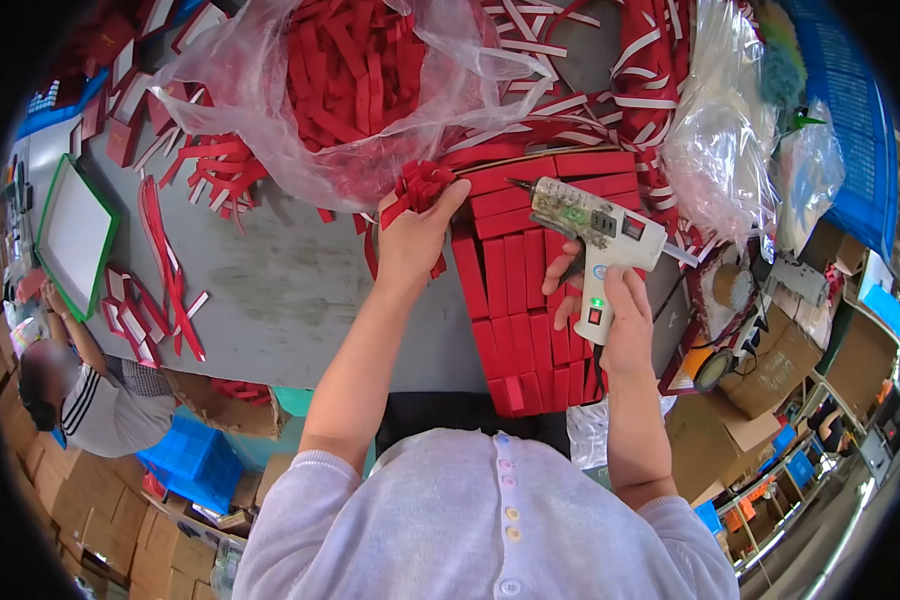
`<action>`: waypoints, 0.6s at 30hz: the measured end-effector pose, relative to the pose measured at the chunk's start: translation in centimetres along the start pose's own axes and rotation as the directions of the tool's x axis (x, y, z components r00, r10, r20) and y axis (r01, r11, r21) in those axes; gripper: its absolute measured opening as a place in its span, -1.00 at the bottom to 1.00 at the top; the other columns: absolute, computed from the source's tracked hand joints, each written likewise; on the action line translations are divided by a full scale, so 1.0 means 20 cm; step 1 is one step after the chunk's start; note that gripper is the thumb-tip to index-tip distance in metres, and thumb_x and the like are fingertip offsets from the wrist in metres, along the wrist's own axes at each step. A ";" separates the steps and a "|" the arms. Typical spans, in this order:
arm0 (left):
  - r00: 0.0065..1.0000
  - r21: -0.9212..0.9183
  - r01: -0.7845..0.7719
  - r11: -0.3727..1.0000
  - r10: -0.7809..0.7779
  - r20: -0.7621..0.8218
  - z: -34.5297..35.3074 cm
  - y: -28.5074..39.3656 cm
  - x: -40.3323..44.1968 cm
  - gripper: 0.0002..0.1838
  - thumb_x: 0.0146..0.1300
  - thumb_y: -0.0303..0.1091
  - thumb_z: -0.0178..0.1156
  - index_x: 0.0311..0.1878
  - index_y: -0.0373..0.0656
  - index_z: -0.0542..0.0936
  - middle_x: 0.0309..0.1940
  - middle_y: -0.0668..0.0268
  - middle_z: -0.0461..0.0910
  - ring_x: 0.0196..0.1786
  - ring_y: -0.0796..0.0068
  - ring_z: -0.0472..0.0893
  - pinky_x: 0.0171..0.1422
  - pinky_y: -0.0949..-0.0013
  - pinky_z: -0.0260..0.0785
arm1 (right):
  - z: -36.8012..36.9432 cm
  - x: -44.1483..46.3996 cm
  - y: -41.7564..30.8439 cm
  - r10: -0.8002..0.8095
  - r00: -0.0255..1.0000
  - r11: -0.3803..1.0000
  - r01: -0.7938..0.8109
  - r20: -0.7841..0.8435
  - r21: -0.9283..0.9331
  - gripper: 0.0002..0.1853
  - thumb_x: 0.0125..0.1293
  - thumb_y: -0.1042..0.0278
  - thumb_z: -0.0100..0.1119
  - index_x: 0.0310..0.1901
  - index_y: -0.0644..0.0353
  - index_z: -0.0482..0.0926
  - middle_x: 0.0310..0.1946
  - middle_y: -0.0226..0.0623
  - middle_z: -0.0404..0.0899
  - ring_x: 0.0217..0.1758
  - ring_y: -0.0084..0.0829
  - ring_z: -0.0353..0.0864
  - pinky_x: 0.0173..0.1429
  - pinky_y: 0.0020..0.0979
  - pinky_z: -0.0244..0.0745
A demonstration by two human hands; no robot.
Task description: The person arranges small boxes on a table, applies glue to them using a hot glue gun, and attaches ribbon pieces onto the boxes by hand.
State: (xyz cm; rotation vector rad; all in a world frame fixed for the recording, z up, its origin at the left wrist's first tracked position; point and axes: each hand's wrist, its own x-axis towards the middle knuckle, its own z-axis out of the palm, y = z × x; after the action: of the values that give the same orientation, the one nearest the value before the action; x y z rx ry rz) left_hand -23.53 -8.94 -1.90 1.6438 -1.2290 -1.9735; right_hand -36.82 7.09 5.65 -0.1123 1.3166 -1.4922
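Nearest to the camera is the pale buttoned shirt (430,520) of the person, with both forearms reaching forward from it. The left hand (410,240) holds a red ribbon bunch (417,188); the thumb presses against its right side, but the other fingers are mostly covered, so I cannot tell their exact grip. The right hand (626,325) is wrapped around the handle of a hot-glue gun (595,225), with some fingertips showing beyond it, a little spread. The barrel lies nearly crosswise, and its nozzle (518,184) points left, toward the ribbon bunch, near to it and not touching; the bunch is thus beyond the nozzle, on the side of the left hand. Under the gun are packed rows of narrow red boxes (515,270). They stand on a grey, stained table (270,290), where also lie loose ribbons (165,270) and a clear plastic bag (235,85) full of red strips (355,70). Farther to the left, another person (120,410) is beside a green-edged tray (75,235), and cardboard boxes (100,510) fill the room behind
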 end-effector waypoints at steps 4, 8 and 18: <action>0.998 0.009 0.057 0.998 -0.056 -0.027 0.01 0.04 -0.01 -0.78 0.14 -0.32 0.38 -0.25 -0.23 0.60 -0.42 0.48 0.59 -0.35 0.68 0.46 -0.19 0.50 0.32 | 0.04 0.02 0.00 0.030 0.999 0.998 -0.032 -0.042 -0.052 -0.45 0.49 -0.01 -0.34 0.06 0.39 0.39 -0.27 -0.11 0.53 -0.30 -0.34 0.56 -0.58 -0.49 0.44; 0.995 0.051 0.103 0.993 -0.103 -0.010 -0.01 0.04 0.00 -0.77 0.11 -0.34 0.39 -0.25 -0.23 0.59 -0.44 0.48 0.56 -0.38 0.68 0.44 -0.22 0.50 0.30 | 0.05 0.03 0.02 0.070 0.997 0.994 -0.073 -0.043 -0.084 -0.45 0.49 -0.05 -0.34 0.03 0.37 0.40 -0.33 -0.18 0.52 -0.35 -0.40 0.54 -0.60 -0.55 0.38; 0.997 0.005 0.082 0.997 -0.082 -0.012 -0.01 0.03 0.01 -0.77 0.09 -0.34 0.40 -0.27 -0.23 0.59 -0.42 0.46 0.57 -0.37 0.68 0.45 -0.22 0.51 0.32 | 0.06 0.01 0.03 0.071 0.995 0.989 -0.079 -0.067 -0.124 -0.49 0.49 -0.03 -0.24 -0.07 0.36 0.44 -0.47 -0.36 0.46 -0.53 -0.63 0.41 -0.58 -0.61 0.33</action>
State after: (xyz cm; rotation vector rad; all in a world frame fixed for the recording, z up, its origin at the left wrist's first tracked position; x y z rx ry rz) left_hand -23.53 -9.47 -1.53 1.7325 -1.1813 -2.0070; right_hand -35.66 6.31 5.50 -0.0978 1.4502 -1.3575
